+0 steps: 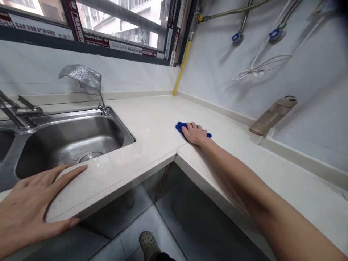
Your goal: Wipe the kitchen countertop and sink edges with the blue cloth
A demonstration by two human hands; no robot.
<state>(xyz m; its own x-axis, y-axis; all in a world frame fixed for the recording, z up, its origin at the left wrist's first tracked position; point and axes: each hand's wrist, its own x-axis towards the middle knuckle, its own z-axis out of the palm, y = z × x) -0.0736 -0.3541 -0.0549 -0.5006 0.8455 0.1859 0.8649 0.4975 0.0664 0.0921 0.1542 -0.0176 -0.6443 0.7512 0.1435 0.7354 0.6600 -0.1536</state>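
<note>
Near the inner corner of the white L-shaped countertop (152, 119), my right hand (195, 133) presses down on a blue cloth (180, 126). The cloth lies flat on the surface, its edges showing beyond my fingers on both sides and its middle hidden under my palm. My left hand (35, 203) rests with spread fingers on the counter's front edge beside the steel sink (119, 119). It holds nothing, and its thumb hangs over the edge. A few water drops show on the counter between the left hand and the sink.
A brown bottle (273, 115) leans against the right wall. Left of the sink rim stands a faucet (21, 112); a small tap wrapped in silvery plastic (87, 78) rises behind. A yellow pipe (182, 69) runs down the corner. Below, a clog-shod foot (149, 244) stands on the tiles.
</note>
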